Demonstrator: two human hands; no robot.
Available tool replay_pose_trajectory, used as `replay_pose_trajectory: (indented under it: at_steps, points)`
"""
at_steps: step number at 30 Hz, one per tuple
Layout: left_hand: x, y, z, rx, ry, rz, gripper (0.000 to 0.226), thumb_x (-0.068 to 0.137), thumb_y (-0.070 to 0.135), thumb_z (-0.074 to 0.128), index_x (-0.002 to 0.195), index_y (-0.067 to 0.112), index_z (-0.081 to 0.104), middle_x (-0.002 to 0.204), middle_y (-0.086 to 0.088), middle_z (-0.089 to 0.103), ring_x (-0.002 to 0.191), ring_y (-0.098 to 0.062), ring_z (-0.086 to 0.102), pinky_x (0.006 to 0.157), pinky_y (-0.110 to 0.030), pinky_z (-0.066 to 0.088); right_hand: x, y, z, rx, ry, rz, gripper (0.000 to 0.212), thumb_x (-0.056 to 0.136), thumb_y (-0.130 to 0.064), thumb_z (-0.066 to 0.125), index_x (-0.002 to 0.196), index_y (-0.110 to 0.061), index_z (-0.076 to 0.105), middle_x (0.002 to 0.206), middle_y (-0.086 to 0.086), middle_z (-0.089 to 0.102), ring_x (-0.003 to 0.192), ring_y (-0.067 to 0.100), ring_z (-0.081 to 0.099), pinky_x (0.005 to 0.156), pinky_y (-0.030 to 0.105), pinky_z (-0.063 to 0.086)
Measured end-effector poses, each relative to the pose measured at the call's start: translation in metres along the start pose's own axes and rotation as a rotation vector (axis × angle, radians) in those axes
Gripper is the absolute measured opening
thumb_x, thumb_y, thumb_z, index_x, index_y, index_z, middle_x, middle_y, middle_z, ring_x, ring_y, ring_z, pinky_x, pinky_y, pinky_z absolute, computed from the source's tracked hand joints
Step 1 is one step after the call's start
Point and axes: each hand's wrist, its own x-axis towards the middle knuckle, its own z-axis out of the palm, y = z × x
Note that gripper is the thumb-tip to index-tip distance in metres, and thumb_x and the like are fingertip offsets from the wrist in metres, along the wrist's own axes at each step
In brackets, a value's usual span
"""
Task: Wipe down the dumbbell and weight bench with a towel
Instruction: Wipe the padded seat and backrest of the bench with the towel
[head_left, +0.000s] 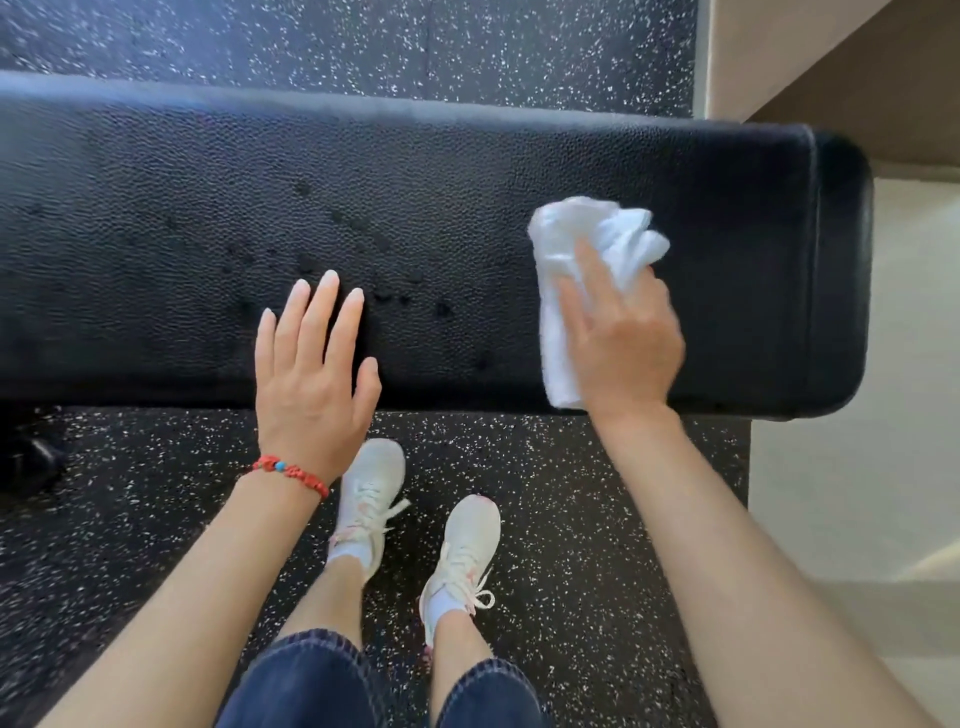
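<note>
One crumpled white cloth towel (587, 270), pinched under the right hand (623, 343) near the right end of the one black textured vinyl weight bench (208, 208), should sweep leftward through the dark droplets while the flat, splayed left hand (311, 374) steadies the pad; no dumbbell identifiable.

The weight bench (415, 218) ran out of the picture at the left edge, its legs hidden beneath the pad. The right hand (623, 343) covered the near part of the towel (587, 234), and both were smeared by blur. A dark object (31, 457) at the near left stayed too blurred to identify.
</note>
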Motion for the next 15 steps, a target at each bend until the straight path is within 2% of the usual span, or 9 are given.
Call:
replay_pose_trajectory:
  at_steps: [3,5,6,9,13,15]
  points:
    - [0.001,-0.001,-0.002,-0.012,-0.019,0.0,0.049,0.09,0.023,0.042,0.134,0.001,0.046,0.142,-0.02,0.04,0.131,-0.04,0.036,0.107,-0.056,0.025,0.0,0.002,-0.002,0.178,-0.141,0.377,0.041,0.092,-0.043,0.043,0.126,-0.025,0.056,0.101,0.025,0.057,0.087,0.036,0.055,0.065,0.042,0.046]
    - [0.002,-0.001,-0.003,-0.013,-0.022,0.0,0.049,0.089,0.023,0.043,0.133,0.001,0.047,0.142,-0.02,0.041,0.131,-0.039,0.036,0.107,-0.055,0.025,-0.003,-0.021,-0.001,0.18,-0.105,0.482,0.039,0.093,-0.044,0.045,0.127,-0.027,0.054,0.101,0.023,0.056,0.088,0.036,0.054,0.064,0.042,0.045]
    - [0.002,-0.001,-0.003,-0.013,-0.022,-0.002,0.049,0.089,0.022,0.044,0.133,0.001,0.047,0.142,-0.019,0.041,0.131,-0.039,0.036,0.107,-0.055,0.025,-0.006,-0.04,-0.002,0.173,-0.084,0.439,0.038,0.092,-0.042,0.05,0.125,-0.025,0.057,0.096,0.021,0.058,0.082,0.034,0.057,0.059,0.039,0.045]
    - [0.003,-0.005,-0.005,-0.035,-0.029,0.008,0.049,0.088,0.022,0.045,0.133,0.001,0.048,0.142,-0.019,0.041,0.131,-0.038,0.037,0.107,-0.055,0.026,-0.015,-0.101,0.0,0.131,-0.02,0.115,0.034,0.084,-0.039,0.059,0.106,-0.017,0.07,0.068,0.013,0.061,0.054,0.025,0.055,0.043,0.027,0.042]
    - [0.002,-0.022,-0.015,-0.085,-0.029,0.062,0.048,0.088,0.022,0.047,0.132,0.002,0.049,0.142,-0.019,0.041,0.131,-0.037,0.037,0.107,-0.053,0.026,-0.013,-0.097,-0.001,0.082,0.033,-0.084,0.03,0.087,-0.039,0.055,0.106,-0.021,0.07,0.062,0.01,0.058,0.049,0.023,0.052,0.044,0.028,0.042]
    - [0.001,-0.04,-0.02,-0.075,-0.018,0.068,0.048,0.088,0.022,0.048,0.132,0.003,0.048,0.142,-0.019,0.042,0.132,-0.036,0.036,0.107,-0.052,0.026,-0.014,-0.075,0.001,-0.023,0.068,-0.075,0.027,0.087,-0.036,0.059,0.106,-0.02,0.07,0.066,0.014,0.061,0.05,0.025,0.053,0.042,0.029,0.043]
